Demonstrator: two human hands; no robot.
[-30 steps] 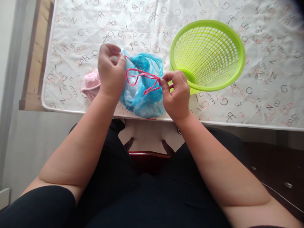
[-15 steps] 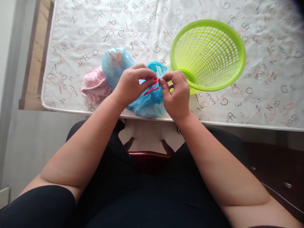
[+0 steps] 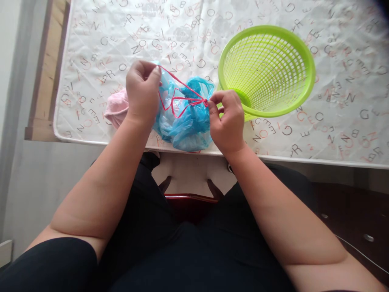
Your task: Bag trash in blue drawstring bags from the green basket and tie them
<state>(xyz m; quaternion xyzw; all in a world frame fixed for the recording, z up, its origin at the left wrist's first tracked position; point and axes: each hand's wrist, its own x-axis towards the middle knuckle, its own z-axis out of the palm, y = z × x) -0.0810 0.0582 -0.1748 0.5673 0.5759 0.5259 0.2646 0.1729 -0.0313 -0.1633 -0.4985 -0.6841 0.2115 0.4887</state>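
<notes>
A thin red string (image 3: 187, 97) with loops and a knot stretches between my two hands. My left hand (image 3: 142, 89) pinches one end at the upper left. Thumb and forefinger of my right hand (image 3: 227, 117) close on the string just beside its knot. Under the string lies a crumpled blue plastic bag (image 3: 191, 134) near the table's front edge; part of the blue plastic is hidden behind my left hand. A pink cloth (image 3: 116, 107) rests left of my left hand, partly covered by it.
A lime-green mesh basket (image 3: 308, 87) lies tipped on its side right of my right hand, its wide mouth facing me. The table (image 3: 334, 134) has a white cover printed with letters. Below its front edge is a dark red chair seat (image 3: 191, 198) between my legs.
My left hand has moved left and slightly up, drawing the red string out long from the knot. My right hand has stayed almost in place.
</notes>
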